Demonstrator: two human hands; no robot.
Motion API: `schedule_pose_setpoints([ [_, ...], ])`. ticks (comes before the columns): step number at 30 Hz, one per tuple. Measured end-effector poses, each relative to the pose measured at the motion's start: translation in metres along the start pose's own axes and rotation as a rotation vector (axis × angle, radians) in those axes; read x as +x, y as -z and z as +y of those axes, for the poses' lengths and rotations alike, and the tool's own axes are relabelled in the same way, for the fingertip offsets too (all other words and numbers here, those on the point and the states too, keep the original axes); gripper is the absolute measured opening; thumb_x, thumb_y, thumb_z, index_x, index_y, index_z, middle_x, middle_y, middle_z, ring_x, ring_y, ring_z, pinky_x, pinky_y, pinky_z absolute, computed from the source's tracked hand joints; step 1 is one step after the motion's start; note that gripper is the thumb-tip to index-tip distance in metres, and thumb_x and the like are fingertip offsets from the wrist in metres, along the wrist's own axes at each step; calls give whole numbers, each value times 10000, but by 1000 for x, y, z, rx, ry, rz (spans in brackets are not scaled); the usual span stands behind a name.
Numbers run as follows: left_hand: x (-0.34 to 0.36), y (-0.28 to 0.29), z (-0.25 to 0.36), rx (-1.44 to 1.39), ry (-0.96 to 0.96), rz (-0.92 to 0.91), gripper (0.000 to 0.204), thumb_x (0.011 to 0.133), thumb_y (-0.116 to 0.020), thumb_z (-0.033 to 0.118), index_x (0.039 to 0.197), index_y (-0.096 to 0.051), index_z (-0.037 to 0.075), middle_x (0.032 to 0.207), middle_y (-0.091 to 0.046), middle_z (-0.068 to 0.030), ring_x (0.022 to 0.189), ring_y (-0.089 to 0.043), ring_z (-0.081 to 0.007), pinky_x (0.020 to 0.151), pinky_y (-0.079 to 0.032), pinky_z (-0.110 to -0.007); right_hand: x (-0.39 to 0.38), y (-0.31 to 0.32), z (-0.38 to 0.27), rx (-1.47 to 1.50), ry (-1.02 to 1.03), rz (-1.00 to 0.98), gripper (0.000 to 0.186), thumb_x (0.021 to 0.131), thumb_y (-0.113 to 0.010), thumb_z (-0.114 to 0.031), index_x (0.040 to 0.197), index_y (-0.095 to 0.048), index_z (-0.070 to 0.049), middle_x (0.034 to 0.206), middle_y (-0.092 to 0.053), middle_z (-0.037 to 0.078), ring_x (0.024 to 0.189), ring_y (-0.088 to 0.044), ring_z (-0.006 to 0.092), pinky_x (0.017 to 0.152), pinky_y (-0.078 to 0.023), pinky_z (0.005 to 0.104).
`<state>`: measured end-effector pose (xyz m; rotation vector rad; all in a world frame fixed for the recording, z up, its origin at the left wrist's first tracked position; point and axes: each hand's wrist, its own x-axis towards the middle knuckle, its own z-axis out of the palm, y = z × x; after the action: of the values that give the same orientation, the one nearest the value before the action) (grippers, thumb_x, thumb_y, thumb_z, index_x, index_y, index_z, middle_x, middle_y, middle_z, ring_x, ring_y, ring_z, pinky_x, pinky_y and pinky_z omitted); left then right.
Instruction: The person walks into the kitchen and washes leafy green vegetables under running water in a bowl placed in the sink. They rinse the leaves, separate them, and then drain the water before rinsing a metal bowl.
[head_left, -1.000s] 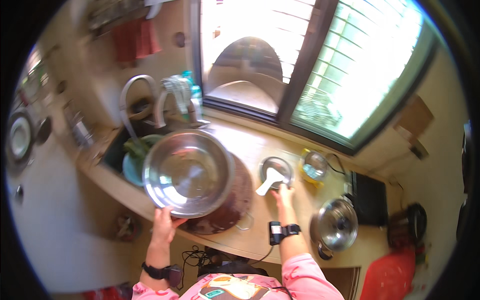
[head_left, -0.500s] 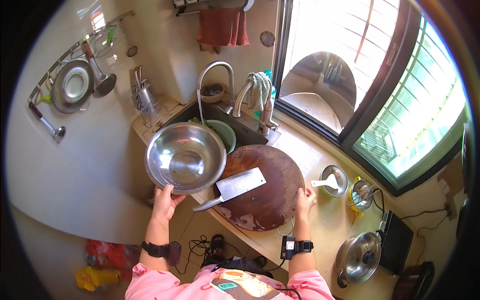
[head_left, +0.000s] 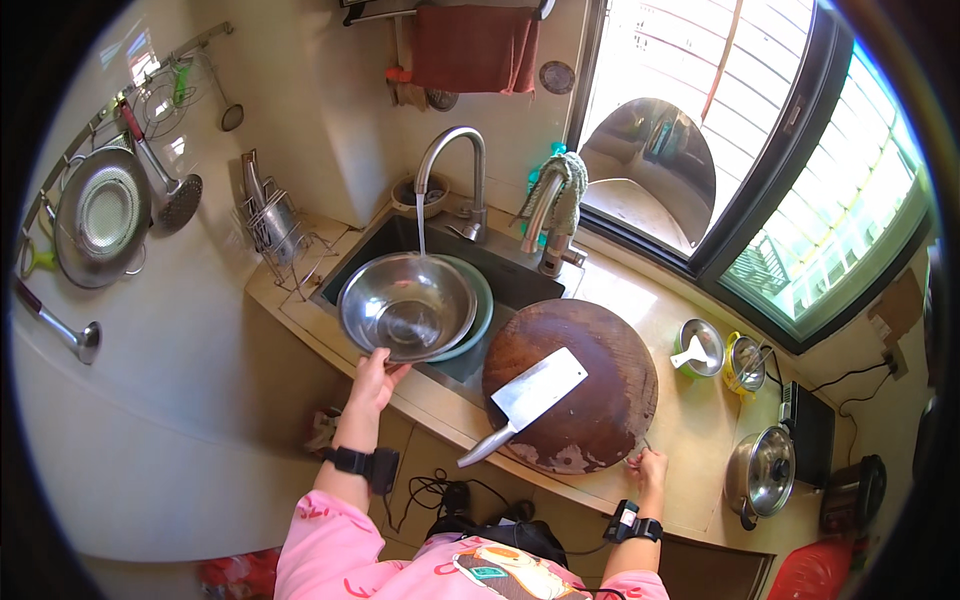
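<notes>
A shiny stainless steel bowl is tilted over the sink, its near rim gripped by my left hand. From the curved tap, a stream of water falls at the bowl's far side. Beneath the bowl sits a green basin, mostly hidden. My right hand is at the near right edge of a round wooden chopping board, fingers curled; what they pinch is too small to make out. A cleaver lies flat on the board, its handle sticking out past the near edge.
Right of the board stand a small bowl with a white spoon, a yellow-handled cup and a lidded pot. A wire rack stands left of the sink. A cloth hangs over a second faucet.
My left hand has brought the bowl further over the sink, under the running water. My right hand has moved from the board's right side to its near right edge. The view has shifted.
</notes>
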<state>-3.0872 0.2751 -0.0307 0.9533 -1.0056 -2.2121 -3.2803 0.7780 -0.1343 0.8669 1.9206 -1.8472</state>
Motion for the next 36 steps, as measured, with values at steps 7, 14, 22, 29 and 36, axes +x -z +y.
schedule_pose_setpoints([
  [7,44,-18,-11,52,128,47,134,797,-450,114,857,-531,26,841,-603,-99,728,-606,-218,659,-555,-337,3,11,3,352,-206,-49,122,895,-468,-164,956,-535,-81,592,-395,-16,478,-407,111,480,-370,281],
  [14,56,-1,-12,138,261,64,147,731,-480,147,812,-543,42,779,-612,-90,672,-609,-204,586,-532,-325,26,12,-2,231,-55,31,208,869,-523,-166,1055,-512,-72,649,-471,9,503,-446,125,512,-415,303],
  [22,61,6,23,315,287,-43,170,733,-485,113,866,-535,19,815,-599,-96,703,-604,-205,591,-537,-328,-104,-97,-92,-262,744,142,418,871,-568,-181,1229,-440,-8,1107,-515,144,1001,-518,213,866,-431,319],
  [29,93,27,56,435,347,-294,302,793,-433,76,1061,-486,-53,978,-583,-140,802,-628,-238,651,-569,-353,-211,-357,-73,-314,488,-786,210,860,-519,-113,1041,-578,-23,958,-608,54,849,-561,142,731,-453,267],
  [36,125,60,62,367,430,-400,294,799,-425,70,1060,-498,-42,924,-603,-136,755,-646,-241,620,-579,-367,-141,-494,1,74,-353,-227,157,827,-474,-136,919,-504,-13,845,-572,110,659,-561,217,576,-485,287],
])
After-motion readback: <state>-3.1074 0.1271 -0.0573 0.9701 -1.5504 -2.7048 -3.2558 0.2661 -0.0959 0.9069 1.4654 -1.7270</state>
